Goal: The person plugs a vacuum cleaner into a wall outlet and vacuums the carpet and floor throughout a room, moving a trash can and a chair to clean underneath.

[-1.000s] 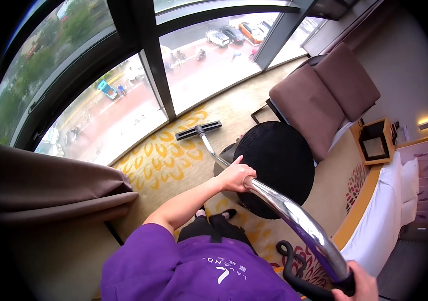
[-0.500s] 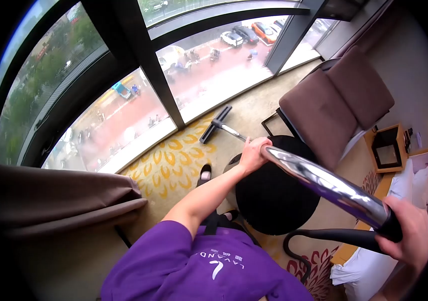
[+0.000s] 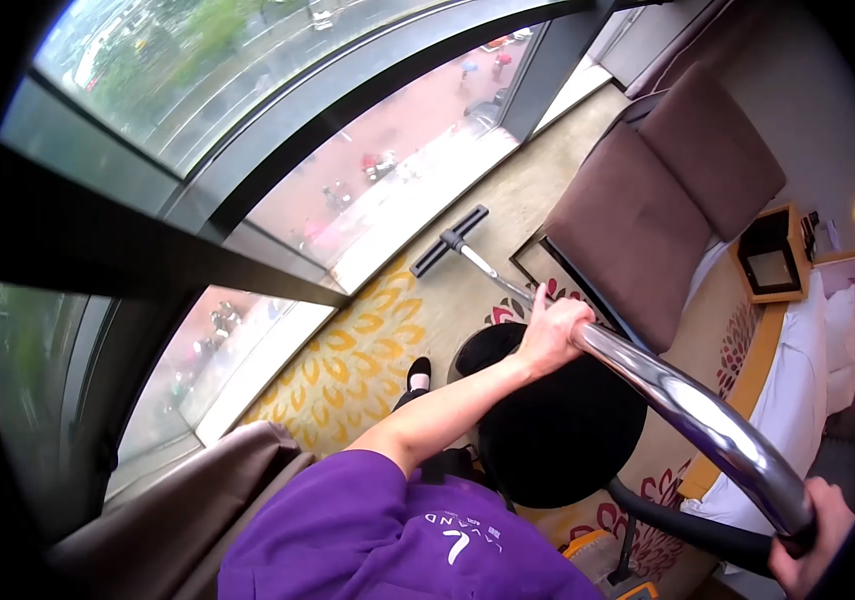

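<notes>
A chrome vacuum cleaner wand (image 3: 697,425) runs slantwise across the right half of the view. My left hand (image 3: 552,335) is closed around the wand partway along it, my arm stretched forward. At the upper end, my right hand (image 3: 815,535) grips the black end piece where the hose joins. The black hose (image 3: 692,528) curves from there back toward my body. At the wand's far end, the flat black floor head (image 3: 450,240) rests on the patterned carpet (image 3: 362,335) near the window sill. Beneath the wand is a round black stool (image 3: 562,440).
A brown cushioned chair (image 3: 637,220) stands beyond the stool, close to the wand. Tall windows (image 3: 417,160) line the left, with a brown curtain (image 3: 177,490) below. At right are a bed (image 3: 792,375) and a wooden bedside cabinet (image 3: 772,255). A yellow-orange machine (image 3: 597,550) sits beside me.
My view has shifted. The wand and both hands sit lower and farther right in view. The floor head has turned slightly and moved right along the carpet. The yellow-orange machine has come into view.
</notes>
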`<state>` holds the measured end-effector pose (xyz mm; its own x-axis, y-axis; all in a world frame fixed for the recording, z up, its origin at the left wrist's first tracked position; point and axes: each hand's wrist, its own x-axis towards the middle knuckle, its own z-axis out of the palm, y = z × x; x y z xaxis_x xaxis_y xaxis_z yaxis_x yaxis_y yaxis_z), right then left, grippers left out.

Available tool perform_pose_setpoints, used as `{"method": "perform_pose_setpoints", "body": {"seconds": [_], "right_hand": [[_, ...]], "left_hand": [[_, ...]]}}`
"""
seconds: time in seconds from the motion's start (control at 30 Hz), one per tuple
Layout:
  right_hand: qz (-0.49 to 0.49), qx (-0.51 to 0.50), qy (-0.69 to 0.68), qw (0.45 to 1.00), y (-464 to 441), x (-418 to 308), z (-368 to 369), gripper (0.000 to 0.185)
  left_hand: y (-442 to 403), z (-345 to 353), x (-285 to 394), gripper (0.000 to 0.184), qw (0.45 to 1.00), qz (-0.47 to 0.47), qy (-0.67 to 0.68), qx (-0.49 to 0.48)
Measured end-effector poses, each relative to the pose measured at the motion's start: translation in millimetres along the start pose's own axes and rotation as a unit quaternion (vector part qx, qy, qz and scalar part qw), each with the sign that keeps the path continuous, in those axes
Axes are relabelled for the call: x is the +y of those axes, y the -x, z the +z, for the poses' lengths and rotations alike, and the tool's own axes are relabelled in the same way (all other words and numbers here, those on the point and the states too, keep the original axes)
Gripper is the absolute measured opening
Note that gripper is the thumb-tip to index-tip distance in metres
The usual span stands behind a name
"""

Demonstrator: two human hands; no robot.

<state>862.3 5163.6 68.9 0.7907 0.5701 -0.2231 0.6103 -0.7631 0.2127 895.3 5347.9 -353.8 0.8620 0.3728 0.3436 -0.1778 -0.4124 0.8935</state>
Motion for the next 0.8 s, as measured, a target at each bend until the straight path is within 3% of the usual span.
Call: {"method": "perform_pose_setpoints", "body": {"seconds": [0.1,0.17,0.2,0.27,0.4,0.5,0.6,0.67,0.73,0.8], "right_hand": [[-0.082,0.055,-0.014,0.995,-42,5,60,0.042],[-0.069,0.007,0.097,0.993,-64,-11,89,0.043],[-0.062,0.002,0.08,0.995,-63,-4,91,0.044],[-0.05,-0.006,0.04,0.998,-56,15,97,0.045],[-0.025,0.06,0.029,0.997,-46,10,50,0.041],[0.008,-0.083,0.12,0.989,-46,12,24,0.049],[-0.038,0.093,0.064,0.993,-65,11,62,0.042],[-0.034,0.09,0.026,0.995,-72,31,91,0.046],[-0.04,0.083,0.078,0.993,-84,39,114,0.055],[-0.029,0.062,0.104,0.992,-98,39,136,0.058]], "left_hand": [[-24,24,-67,0.025,0.999,-0.051,-0.004,0.006],[-29,35,-108,0.028,0.995,-0.066,0.014,-0.068],[-31,41,-114,0.029,0.994,-0.057,0.002,-0.095],[-27,54,-107,0.03,0.99,-0.08,0.03,-0.111],[-47,45,-62,0.025,0.985,0.012,-0.024,-0.173],[-59,57,-57,0.024,0.992,0.026,0.002,-0.124],[-78,63,-75,0.022,0.996,0.022,-0.012,-0.091],[-84,65,-95,0.022,0.993,0.041,-0.055,-0.093],[-85,78,-123,0.02,0.995,0.042,-0.042,-0.078],[-91,87,-133,0.018,0.989,-0.064,-0.039,-0.131]]}}
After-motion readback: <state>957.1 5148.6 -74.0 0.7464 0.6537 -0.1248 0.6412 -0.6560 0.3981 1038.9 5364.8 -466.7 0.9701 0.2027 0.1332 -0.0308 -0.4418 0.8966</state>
